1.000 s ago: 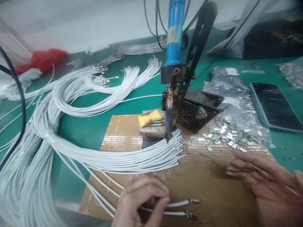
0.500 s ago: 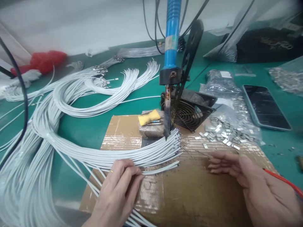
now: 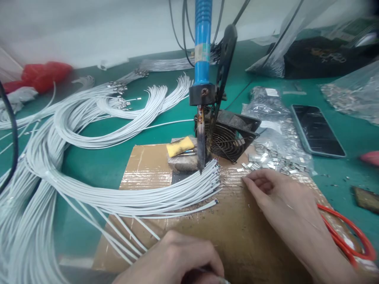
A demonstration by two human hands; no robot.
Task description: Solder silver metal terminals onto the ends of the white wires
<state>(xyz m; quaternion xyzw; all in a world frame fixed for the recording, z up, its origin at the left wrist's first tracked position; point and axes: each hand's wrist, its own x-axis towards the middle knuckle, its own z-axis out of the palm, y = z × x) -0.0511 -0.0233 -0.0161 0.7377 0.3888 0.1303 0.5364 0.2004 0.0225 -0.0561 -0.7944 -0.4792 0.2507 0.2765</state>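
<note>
My left hand (image 3: 177, 256) is at the bottom edge of the cardboard sheet (image 3: 237, 236), fingers curled shut; what they hold is hidden. Just beyond it lies a fanned bundle of white wires (image 3: 166, 189) with stripped ends, under the tip of a blue-handled soldering iron (image 3: 202, 59) fixed upright in a black stand. One white wire end (image 3: 214, 201) lies apart from the fan. My right hand (image 3: 284, 205) rests on the cardboard, fingertips pinched near a pile of small metal clips (image 3: 272, 161). A thin wire strand runs faintly across its back.
A black fan (image 3: 231, 138) and a yellow sponge (image 3: 179, 146) sit behind the iron. Loops of white wire (image 3: 89, 130) cover the green table at left. A phone (image 3: 316, 130), clear bags of clips (image 3: 352, 98) and a red cord (image 3: 346, 232) are at right.
My left hand left the wire fan and drew back to the bottom edge. My right hand slid left and forward toward the clip pile. The view shifted right.
</note>
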